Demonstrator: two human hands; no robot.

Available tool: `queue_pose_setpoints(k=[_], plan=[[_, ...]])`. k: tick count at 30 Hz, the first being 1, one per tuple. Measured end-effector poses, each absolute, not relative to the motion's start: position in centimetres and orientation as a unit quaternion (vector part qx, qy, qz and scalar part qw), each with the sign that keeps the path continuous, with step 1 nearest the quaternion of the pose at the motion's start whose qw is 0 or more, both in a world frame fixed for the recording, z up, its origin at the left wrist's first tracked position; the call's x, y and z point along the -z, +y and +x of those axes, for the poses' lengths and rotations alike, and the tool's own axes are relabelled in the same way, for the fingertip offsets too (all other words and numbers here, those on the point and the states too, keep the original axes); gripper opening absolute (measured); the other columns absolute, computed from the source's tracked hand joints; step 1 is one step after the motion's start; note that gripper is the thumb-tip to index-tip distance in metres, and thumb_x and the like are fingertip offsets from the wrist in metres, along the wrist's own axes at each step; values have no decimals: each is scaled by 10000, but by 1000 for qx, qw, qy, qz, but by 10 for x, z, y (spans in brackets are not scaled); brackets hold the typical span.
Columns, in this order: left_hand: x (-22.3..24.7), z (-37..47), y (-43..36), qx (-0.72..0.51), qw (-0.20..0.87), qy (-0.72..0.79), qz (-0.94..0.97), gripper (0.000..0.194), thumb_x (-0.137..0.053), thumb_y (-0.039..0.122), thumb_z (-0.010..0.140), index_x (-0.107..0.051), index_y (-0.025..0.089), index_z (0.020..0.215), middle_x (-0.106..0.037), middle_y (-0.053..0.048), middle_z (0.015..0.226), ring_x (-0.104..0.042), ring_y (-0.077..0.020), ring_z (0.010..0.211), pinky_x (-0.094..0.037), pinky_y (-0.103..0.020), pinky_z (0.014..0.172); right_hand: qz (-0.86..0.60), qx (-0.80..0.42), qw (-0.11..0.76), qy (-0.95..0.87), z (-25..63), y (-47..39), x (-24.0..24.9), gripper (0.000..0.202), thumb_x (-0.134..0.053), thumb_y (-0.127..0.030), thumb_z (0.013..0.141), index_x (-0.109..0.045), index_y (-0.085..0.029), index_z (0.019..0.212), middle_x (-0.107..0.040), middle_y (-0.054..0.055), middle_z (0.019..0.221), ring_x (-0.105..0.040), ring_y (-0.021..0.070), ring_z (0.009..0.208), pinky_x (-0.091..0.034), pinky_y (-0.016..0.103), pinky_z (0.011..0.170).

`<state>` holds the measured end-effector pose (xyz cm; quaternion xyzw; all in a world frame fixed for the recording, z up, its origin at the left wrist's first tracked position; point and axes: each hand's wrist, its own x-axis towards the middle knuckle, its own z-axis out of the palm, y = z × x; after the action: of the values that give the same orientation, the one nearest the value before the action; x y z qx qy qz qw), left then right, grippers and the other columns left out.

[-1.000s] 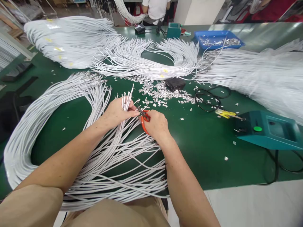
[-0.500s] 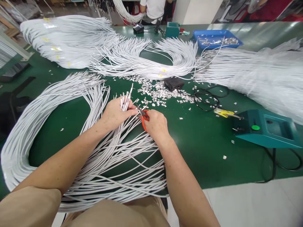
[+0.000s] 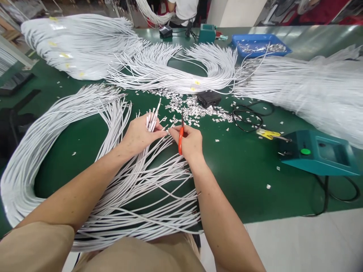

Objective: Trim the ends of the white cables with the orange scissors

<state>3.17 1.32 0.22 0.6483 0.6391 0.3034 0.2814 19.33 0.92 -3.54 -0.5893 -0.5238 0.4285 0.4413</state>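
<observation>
My left hand (image 3: 142, 133) is closed around several white cables (image 3: 152, 121), whose ends stick up above the fingers. Its thumb and fingertip meet near a cable end. Red-handled cutters (image 3: 180, 140) are held in my right hand (image 3: 190, 141), blades pointing up and away. That hand's thumb and forefinger reach to the left hand's fingertips; a tiny pale piece shows between them, too small to name. Under both hands, a large looped bundle of white cables (image 3: 22, 162) spreads over the green table (image 3: 227, 170), loose ends lying to the right.
Small silvery scraps (image 3: 187, 107) lie beyond my hands, around a black box (image 3: 209, 99). More cable bundles (image 3: 79, 45) fill the back. A blue tray (image 3: 262, 36) holds scraps. On the right stand a teal device (image 3: 317, 151) and yellow-handled pliers (image 3: 269, 134). A person (image 3: 185, 9) sits opposite.
The cutters have swung from pointing at the left hand's cables to pointing upward. My right thumb and forefinger have stretched out to the left fingertips.
</observation>
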Motion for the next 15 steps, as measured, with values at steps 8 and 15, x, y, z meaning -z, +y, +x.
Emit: queue_pose_setpoints(k=[8,15], plan=[[3,36,12,-303,284,632,655,258,-736,359,640,-564,208,757,-689,9,752,-619,-179,696,-452,-306,698,-514,-528,501,-454,189,8,26,236,-727,-360,650,-740,-172,792,-710,19,797,-611,149,746,-462,272,723],[5,40,10,-307,283,633,652,246,-736,349,639,-577,198,750,-679,18,745,-601,-166,676,-440,-292,664,-500,-581,520,-377,183,8,30,162,-717,-285,623,-724,-165,731,-708,15,751,-597,127,688,-467,265,710]])
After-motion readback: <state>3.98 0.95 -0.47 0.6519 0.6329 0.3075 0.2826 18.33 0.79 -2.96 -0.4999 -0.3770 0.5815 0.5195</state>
